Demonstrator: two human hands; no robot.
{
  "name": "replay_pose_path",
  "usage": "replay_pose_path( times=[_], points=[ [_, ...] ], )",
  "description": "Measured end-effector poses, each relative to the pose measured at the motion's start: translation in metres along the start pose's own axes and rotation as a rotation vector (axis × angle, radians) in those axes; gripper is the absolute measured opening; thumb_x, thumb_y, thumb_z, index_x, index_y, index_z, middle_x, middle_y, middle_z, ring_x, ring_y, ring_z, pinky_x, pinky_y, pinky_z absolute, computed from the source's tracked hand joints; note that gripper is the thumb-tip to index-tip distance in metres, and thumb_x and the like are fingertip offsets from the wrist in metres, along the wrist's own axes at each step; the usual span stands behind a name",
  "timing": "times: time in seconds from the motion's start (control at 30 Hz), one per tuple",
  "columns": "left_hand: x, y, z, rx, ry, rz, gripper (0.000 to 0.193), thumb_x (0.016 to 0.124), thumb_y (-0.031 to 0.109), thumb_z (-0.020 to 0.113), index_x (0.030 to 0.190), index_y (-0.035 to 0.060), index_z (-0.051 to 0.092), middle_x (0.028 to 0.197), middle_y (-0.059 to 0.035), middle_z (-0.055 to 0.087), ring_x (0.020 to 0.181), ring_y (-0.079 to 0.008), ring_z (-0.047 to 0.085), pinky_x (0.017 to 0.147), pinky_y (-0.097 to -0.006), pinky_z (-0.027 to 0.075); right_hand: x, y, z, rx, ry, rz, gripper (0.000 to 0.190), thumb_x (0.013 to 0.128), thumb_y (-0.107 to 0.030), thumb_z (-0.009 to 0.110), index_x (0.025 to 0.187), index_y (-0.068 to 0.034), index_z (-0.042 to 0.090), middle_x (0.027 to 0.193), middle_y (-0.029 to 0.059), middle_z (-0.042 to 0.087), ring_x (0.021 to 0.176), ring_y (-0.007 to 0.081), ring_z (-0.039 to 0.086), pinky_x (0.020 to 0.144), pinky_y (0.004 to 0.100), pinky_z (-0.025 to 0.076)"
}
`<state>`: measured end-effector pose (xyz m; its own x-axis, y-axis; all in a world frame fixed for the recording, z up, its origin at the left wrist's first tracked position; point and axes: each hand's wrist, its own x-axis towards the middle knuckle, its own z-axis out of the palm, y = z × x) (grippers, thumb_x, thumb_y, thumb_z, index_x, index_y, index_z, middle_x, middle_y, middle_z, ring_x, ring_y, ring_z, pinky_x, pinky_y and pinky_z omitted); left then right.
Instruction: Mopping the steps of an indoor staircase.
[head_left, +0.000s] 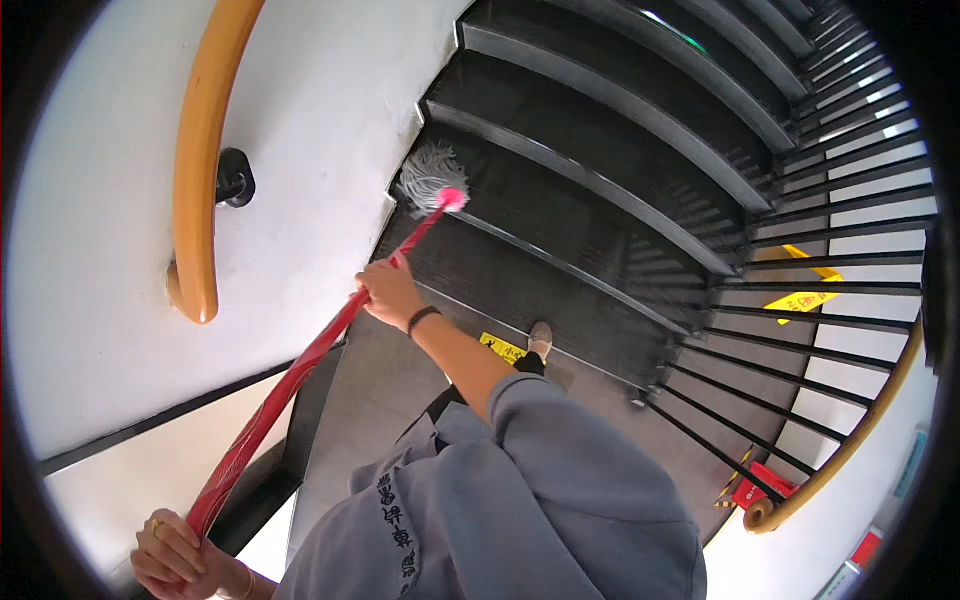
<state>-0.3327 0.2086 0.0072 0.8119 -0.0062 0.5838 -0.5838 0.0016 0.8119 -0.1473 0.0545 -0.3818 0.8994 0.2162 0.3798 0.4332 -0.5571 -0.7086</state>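
A string mop with a red handle (300, 367) slants up from the lower left. My left hand (171, 556) is wrapped around the top end of that handle. Farther down it, my right hand (391, 291) grips the shaft nearer the mop head. The grey yarn head (431, 176), joined by a pink socket (451, 199), rests on a black stair tread (540, 199) beside the white wall. My shoe (540, 337) shows at the edge of the lowest step.
A wooden handrail (199, 165) runs along the white wall (315, 150) at left. Black balusters (825, 315) line the stairs' right side. Beyond them stands a yellow caution sign (806, 300), with a red object (765, 484) lower down. A yellow floor sticker (501, 348) lies near my foot.
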Motion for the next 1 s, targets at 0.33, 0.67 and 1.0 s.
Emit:
replay_pose_path(
  times=[0.33, 0.67, 1.0],
  points=[
    [0.025, -0.115, 0.044, -0.492, -0.119, -0.178, 0.037, 0.092, 0.026, 0.05, 0.059, 0.0126, 0.04, 0.041, 0.001, 0.044, 0.029, -0.0083, 0.04, 0.031, -0.0222, 0.037, -0.138, 0.082, -0.147, -0.296, 0.024, 0.341, 0.025, 0.072, -0.035, 0.067, 0.066, -0.014, 0.056, 0.072, 0.0046, 0.057, 0.081, 0.0273, 0.057, 0.082, 0.0501, 0.036],
    [-0.02, -0.23, 0.232, -0.798, -0.765, -0.57, 0.034, 0.09, 0.014, 0.04, 0.058, 0.0055, 0.037, 0.054, -0.0064, 0.047, 0.049, -0.0211, 0.044, 0.058, -0.036, 0.041, -0.342, 0.218, -0.274, -0.52, 0.321, 0.743, 0.029, 0.065, -0.012, 0.078, 0.079, -0.007, 0.053, 0.076, 0.0085, 0.056, 0.075, 0.0295, 0.056, 0.07, 0.0348, 0.047],
    [0.066, -0.141, 0.147, -0.719, -0.781, -0.479, 0.053, 0.096, 0.022, 0.036, 0.045, 0.0074, 0.032, 0.04, -0.0039, 0.038, 0.033, -0.0191, 0.037, 0.035, -0.029, 0.031, -0.222, 0.108, -0.167, -0.408, 0.653, 0.599, 0.026, 0.072, -0.018, 0.071, 0.07, -0.007, 0.048, 0.07, 0.0117, 0.049, 0.073, 0.0347, 0.051, 0.065, 0.0435, 0.04]
  ],
)
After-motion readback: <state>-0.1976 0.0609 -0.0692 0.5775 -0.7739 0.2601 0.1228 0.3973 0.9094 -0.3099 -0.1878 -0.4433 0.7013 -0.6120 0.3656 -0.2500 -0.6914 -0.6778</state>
